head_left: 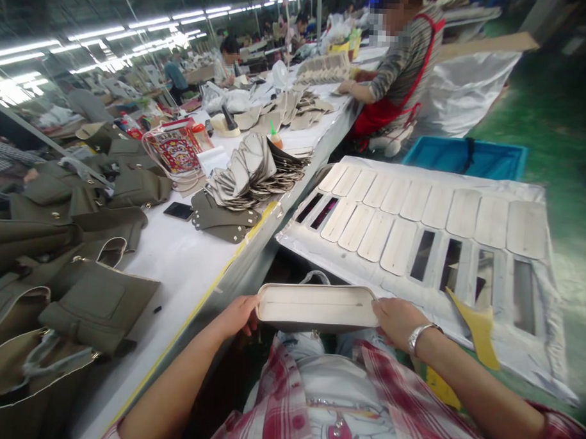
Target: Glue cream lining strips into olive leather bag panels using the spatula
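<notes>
Above my lap I hold what looks like a handbag, its cream, round-cornered oblong base [317, 305] turned up towards me. A dark side shows below the base's near edge, and a plastic-wrapped loop sticks up behind it. My left hand [244, 315] grips the left end. On the right end, my right hand [399, 320] is closed, with a silver bracelet at the wrist. Parts of the fingers on both sides are hidden by the bag. Similar cream oblong panels [391, 242] lie in rows on a white-covered board [358, 273] to the right.
A yellow spreader-like piece [479, 325] rests on the board's near edge. Olive handbags [95, 302] crowd the left of the white table [176, 266]. Stacked leather pieces [246, 173] and a phone [178, 210] lie farther back. Behind the board are a blue tub [497, 159] and a seated co-worker [399, 69].
</notes>
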The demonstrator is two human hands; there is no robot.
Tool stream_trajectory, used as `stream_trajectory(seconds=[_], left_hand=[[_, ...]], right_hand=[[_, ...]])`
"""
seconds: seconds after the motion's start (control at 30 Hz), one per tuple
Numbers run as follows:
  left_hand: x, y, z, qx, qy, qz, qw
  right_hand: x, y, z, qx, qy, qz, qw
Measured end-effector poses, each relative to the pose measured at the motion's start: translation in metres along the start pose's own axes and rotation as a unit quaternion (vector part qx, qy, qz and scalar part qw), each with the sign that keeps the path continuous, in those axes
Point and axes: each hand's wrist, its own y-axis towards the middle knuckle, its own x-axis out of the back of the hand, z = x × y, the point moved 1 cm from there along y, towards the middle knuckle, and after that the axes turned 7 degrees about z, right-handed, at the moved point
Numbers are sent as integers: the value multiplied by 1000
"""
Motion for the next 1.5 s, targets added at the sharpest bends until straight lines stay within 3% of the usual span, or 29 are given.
stream_trajectory(seconds=[0.07, 0.13, 0.33, 0.47, 0.6, 0.7, 0.8, 0.9, 0.97, 1.1, 1.2, 1.37, 1.5], left_hand=[[-2, -3, 5, -14, -66, 19, 998], [-2, -5, 5, -9, -66, 17, 998], [5, 0, -13, 25, 102, -40, 994], [5, 5, -17, 31, 142, -52, 988], [5, 8, -11, 32, 103, -39, 993], [7, 8, -1, 31, 10, 13, 999], [5, 6, 13, 8, -135, 73, 988], [-3, 5, 27, -40, -335, 86, 938], [-11, 8, 34, -59, -401, 77, 911], [-20, 16, 39, -62, -413, 69, 906], [-18, 20, 36, -50, -406, 62, 910], [-8, 21, 24, -14, -371, 38, 928], [-4, 12, 11, 43, -362, 55, 929]], right_hand=[[-1, -2, -2, -6, 64, 17, 998], [-2, -2, -3, -11, 92, 22, 995], [-6, 2, 1, 32, -149, 12, 988], [-8, 5, 3, 32, -170, 10, 985], [-8, 5, 0, 37, -172, 11, 984], [-6, 5, -1, 48, -175, 23, 983], [-4, 4, -3, 52, -127, 28, 990], [-4, 5, -6, 42, -68, 34, 996], [-5, 7, -8, 30, -47, 27, 998], [-5, 8, -9, 1, 18, 17, 1000], [-5, 10, -7, -38, 127, 43, 990], [-1, 13, -10, -61, 259, 63, 962], [3, 2, -13, -74, 397, 84, 911]])
